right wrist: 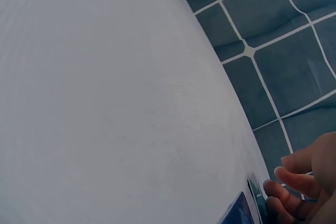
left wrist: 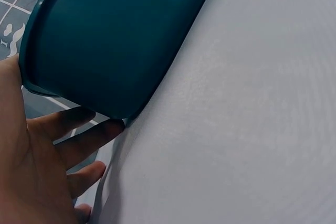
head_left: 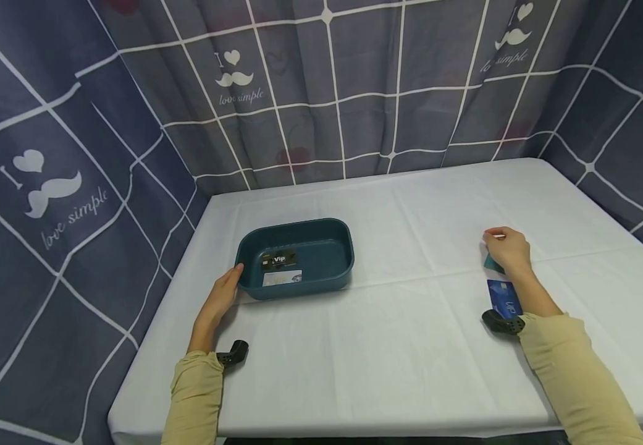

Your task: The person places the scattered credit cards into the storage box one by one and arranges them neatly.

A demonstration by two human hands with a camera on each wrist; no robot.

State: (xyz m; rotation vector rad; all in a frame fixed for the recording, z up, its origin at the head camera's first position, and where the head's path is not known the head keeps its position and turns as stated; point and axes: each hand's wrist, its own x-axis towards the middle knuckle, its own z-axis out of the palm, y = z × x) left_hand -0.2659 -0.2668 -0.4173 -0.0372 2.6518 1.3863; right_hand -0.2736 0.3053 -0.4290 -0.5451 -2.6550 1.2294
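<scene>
A dark teal plastic bin stands on the left part of the table. My left hand holds its near left end, thumb at the rim; in the left wrist view two fingertips touch the lower edge of its wall. Inside lie a black "Vip" card and a white card. At the right, my right hand hovers with loosely bent fingers over a teal card, covering part of it. Nothing shows between the thumb and index in the right wrist view. A blue VIP card lies below that wrist.
A white cloth covers the table. Dark checked curtains hang along its back and both sides. Black wrist cameras are worn on both forearms, the right one overlapping the blue card's lower end.
</scene>
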